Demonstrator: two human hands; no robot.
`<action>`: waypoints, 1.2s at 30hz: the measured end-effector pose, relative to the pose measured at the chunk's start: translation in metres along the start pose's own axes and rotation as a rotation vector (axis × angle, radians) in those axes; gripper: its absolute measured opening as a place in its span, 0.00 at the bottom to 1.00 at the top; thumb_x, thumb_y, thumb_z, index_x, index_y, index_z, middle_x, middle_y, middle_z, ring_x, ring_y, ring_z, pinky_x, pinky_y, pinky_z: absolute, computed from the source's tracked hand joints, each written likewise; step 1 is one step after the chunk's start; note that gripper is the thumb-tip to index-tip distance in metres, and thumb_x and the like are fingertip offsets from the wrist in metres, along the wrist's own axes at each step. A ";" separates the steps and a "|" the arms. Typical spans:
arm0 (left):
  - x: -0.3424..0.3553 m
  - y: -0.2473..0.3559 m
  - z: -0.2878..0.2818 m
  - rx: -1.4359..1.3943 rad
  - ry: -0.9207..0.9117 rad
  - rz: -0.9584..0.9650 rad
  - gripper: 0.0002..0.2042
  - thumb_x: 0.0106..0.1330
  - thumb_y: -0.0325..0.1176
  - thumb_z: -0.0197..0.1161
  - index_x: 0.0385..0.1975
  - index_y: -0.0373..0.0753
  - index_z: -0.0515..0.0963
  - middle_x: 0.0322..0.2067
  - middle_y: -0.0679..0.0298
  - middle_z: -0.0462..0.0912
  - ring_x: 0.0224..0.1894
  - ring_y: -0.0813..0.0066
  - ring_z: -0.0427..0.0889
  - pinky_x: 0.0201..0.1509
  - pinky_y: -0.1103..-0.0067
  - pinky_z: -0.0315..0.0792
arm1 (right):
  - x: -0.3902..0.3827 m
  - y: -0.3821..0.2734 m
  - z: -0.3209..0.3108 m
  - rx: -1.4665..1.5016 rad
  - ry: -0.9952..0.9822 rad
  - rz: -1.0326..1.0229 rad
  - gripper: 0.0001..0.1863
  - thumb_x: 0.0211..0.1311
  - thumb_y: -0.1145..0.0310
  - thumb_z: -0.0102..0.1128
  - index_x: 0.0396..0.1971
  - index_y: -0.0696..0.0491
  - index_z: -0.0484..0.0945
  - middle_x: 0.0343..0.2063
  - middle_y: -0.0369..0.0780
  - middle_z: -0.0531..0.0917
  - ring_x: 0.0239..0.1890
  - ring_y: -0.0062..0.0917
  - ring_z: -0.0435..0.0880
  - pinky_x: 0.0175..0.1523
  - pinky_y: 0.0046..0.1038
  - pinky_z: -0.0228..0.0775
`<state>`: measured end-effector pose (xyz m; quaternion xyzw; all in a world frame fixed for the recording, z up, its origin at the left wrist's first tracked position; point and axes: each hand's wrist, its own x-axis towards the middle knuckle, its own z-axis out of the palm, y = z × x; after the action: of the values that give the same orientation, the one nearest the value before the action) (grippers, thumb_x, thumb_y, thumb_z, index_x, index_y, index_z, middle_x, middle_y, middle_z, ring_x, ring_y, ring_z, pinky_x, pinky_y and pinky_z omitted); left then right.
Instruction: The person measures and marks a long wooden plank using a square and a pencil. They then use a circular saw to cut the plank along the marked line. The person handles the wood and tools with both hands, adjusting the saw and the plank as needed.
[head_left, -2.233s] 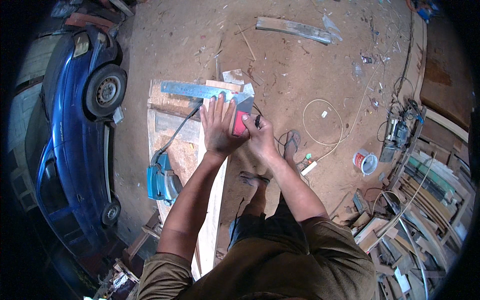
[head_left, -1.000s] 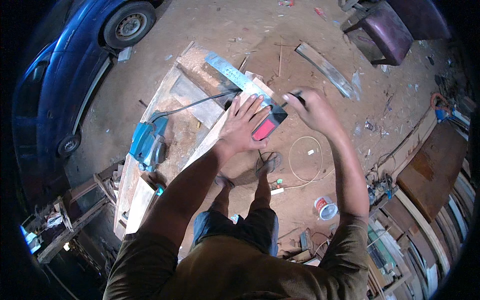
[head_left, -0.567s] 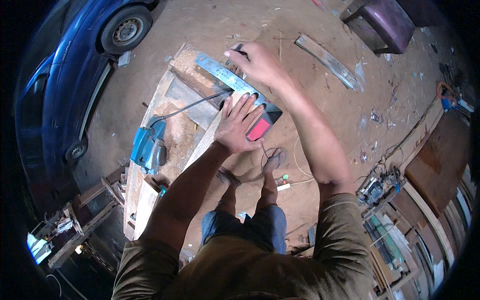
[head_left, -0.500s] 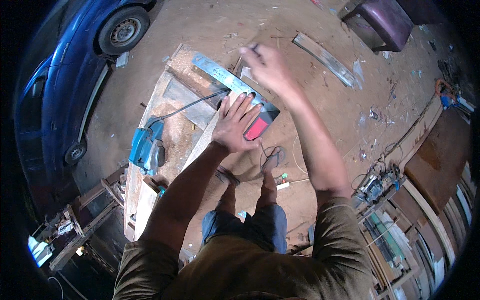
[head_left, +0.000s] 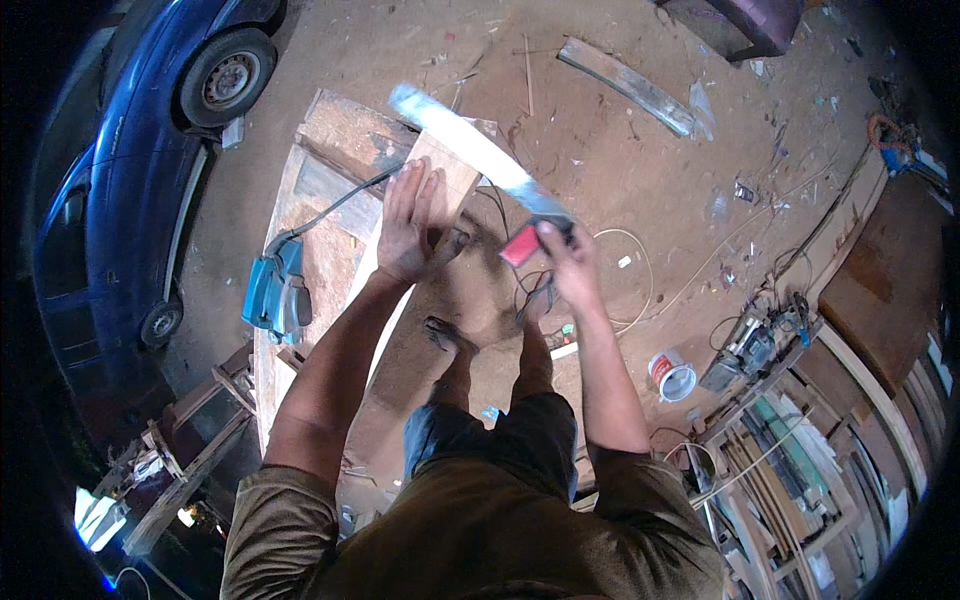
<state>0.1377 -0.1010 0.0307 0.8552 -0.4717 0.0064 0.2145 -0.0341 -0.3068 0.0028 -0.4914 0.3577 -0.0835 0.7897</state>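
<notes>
Head view: the work looks partway, the pale board point(head_left: 452, 163) laid along the desk point(head_left: 325, 215) in the frame's upper middle, no cut showing and any drawn line too small to confirm; the left grip point(head_left: 410, 225) rests on it, fingers slightly spread, while the right grip point(head_left: 574, 262) pinches the metal square point(head_left: 487, 155) by its red-and-black handle, blurred blade over the board's far end

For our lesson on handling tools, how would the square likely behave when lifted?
The square is likely stiff: its metal blade juts from the right hand. The broader handle may feel heaviest; the shiny blade could slip.
</notes>
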 end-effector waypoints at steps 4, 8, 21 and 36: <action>0.006 0.010 -0.008 0.041 -0.063 -0.044 0.45 0.56 0.46 0.71 0.71 0.32 0.59 0.72 0.41 0.57 0.75 0.41 0.55 0.77 0.51 0.47 | -0.039 0.016 -0.092 -0.026 0.216 0.133 0.19 0.68 0.60 0.67 0.52 0.55 0.79 0.37 0.31 0.82 0.37 0.13 0.77 0.38 0.18 0.69; 0.006 0.019 -0.008 0.089 -0.103 -0.091 0.43 0.57 0.42 0.70 0.71 0.32 0.58 0.72 0.42 0.57 0.74 0.41 0.55 0.78 0.52 0.46 | -0.079 0.033 -0.163 -0.089 0.440 0.104 0.14 0.68 0.58 0.67 0.42 0.52 0.80 0.27 0.27 0.78 0.24 0.10 0.71 0.27 0.16 0.59; -0.016 0.036 -0.017 0.360 -0.318 -0.233 0.37 0.69 0.46 0.57 0.75 0.38 0.53 0.76 0.51 0.48 0.79 0.53 0.45 0.81 0.55 0.37 | -0.179 0.019 -0.178 -0.124 0.338 0.151 0.09 0.70 0.63 0.65 0.43 0.50 0.82 0.27 0.26 0.78 0.23 0.09 0.68 0.27 0.18 0.56; -0.464 0.149 -0.158 -0.424 -0.040 -1.090 0.19 0.73 0.46 0.57 0.31 0.35 0.82 0.25 0.46 0.82 0.32 0.46 0.85 0.37 0.59 0.76 | -0.297 0.036 0.031 -0.260 -0.133 0.126 0.07 0.68 0.68 0.65 0.38 0.52 0.76 0.24 0.29 0.76 0.23 0.13 0.71 0.25 0.19 0.60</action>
<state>-0.2097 0.2619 0.1295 0.9128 0.0412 -0.2156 0.3443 -0.2387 -0.1231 0.1246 -0.5703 0.3428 0.0459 0.7451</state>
